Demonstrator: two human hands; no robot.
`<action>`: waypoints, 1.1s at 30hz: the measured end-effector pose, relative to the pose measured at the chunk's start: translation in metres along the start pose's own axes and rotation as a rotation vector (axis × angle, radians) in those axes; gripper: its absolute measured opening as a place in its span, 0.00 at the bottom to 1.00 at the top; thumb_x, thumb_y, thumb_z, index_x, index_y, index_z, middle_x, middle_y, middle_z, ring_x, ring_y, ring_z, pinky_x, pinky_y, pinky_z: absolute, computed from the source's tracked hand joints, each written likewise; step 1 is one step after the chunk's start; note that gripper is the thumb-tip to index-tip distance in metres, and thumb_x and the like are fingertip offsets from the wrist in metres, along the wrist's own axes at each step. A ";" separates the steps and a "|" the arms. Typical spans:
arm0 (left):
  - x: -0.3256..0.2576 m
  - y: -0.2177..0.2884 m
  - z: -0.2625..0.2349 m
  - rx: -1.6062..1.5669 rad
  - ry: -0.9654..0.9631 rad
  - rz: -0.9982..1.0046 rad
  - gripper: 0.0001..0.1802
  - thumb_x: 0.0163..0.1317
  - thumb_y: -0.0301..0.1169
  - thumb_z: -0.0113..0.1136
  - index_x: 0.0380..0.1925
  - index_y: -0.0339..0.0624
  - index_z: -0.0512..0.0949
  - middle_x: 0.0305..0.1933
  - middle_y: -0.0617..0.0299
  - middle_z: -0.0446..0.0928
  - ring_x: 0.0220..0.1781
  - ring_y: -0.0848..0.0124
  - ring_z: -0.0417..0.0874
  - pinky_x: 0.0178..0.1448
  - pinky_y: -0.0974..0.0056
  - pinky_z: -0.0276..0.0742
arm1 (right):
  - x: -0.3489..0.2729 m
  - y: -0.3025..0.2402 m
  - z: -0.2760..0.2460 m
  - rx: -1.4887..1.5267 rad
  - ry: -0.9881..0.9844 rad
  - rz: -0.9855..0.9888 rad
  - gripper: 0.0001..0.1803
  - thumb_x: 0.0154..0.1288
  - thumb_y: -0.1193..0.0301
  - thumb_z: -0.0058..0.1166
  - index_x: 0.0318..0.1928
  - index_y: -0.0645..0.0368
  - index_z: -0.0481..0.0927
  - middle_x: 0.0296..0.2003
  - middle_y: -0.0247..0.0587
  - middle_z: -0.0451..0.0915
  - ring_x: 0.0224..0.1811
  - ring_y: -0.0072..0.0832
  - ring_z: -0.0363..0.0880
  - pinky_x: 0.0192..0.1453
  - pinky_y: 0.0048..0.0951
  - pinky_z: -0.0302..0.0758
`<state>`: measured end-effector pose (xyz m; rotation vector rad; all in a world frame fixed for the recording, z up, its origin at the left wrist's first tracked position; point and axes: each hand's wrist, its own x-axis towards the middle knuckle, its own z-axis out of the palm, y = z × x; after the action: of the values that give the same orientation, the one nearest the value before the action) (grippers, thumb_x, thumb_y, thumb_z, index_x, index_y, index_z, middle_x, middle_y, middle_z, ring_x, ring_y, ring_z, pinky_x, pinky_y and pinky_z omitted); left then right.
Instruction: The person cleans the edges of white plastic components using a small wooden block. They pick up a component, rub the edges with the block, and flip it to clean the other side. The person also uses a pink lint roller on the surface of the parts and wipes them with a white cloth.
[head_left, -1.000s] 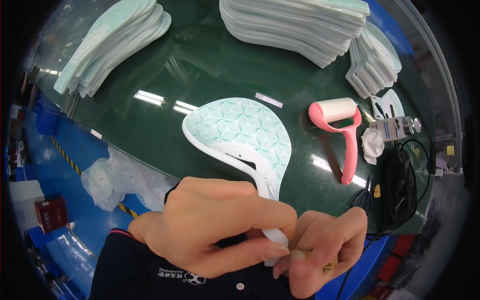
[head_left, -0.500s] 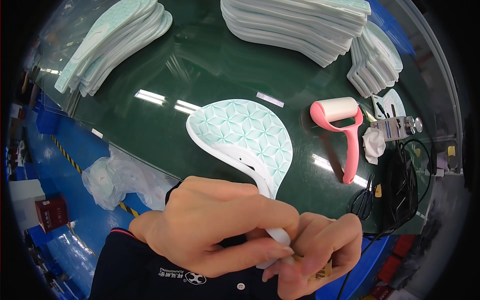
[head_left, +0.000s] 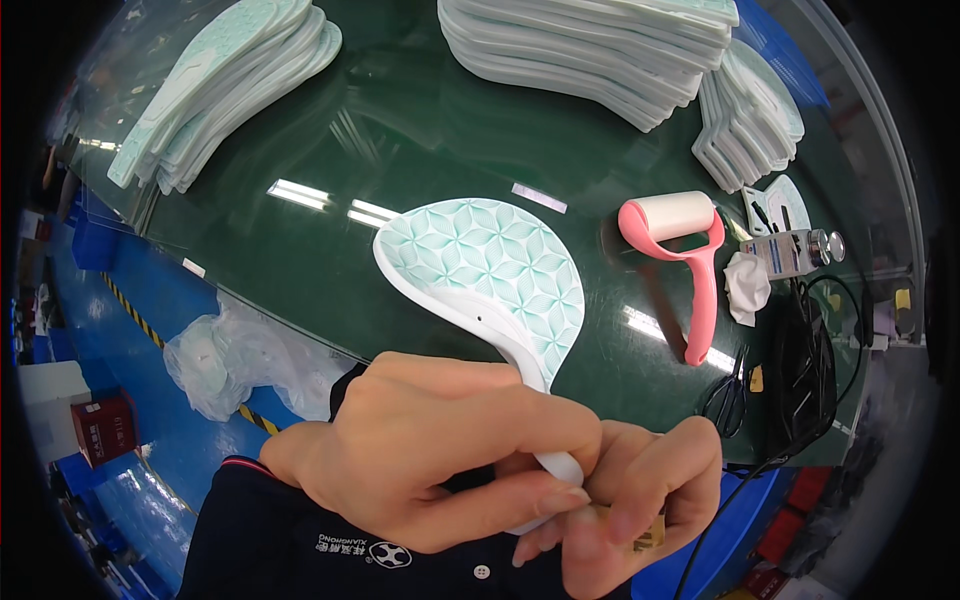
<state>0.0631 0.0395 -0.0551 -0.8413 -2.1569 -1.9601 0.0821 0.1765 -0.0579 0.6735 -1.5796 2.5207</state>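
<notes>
My left hand (head_left: 440, 450) wraps around the heel end of a white insole (head_left: 480, 270) with a mint green leaf pattern, holding it up over the dark green table (head_left: 400, 130). The toe end points away from me. My right hand (head_left: 640, 500) presses against the heel from the right, and a small tan object (head_left: 645, 530) shows between its fingers; what it is I cannot tell. The heel itself is mostly hidden by my fingers.
Stacks of matching insoles lie at the far left (head_left: 220, 80), far middle (head_left: 590, 50) and far right (head_left: 750, 120). A pink lint roller (head_left: 685, 260), a crumpled white cloth (head_left: 745, 285), a small metal tool (head_left: 795, 250) and black cables (head_left: 800, 370) sit at the right. A plastic bag (head_left: 230, 350) hangs below the table edge.
Both hands stay on the insole's heel. The insole has shifted slightly and my right fingers have moved a little against the heel.
</notes>
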 end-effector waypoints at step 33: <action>-0.004 -0.007 0.009 -0.065 0.066 0.066 0.08 0.49 0.29 0.55 0.24 0.33 0.72 0.11 0.66 0.69 0.09 0.81 0.67 0.12 0.78 0.54 | -0.006 -0.014 -0.006 0.227 0.164 0.317 0.13 0.38 0.86 0.60 0.25 0.64 0.69 0.19 0.36 0.71 0.18 0.22 0.71 0.23 0.17 0.68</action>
<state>0.0655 0.0471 -0.0649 -0.8337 -2.0137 -2.0066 0.0895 0.1886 -0.0508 0.2373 -1.4575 2.9261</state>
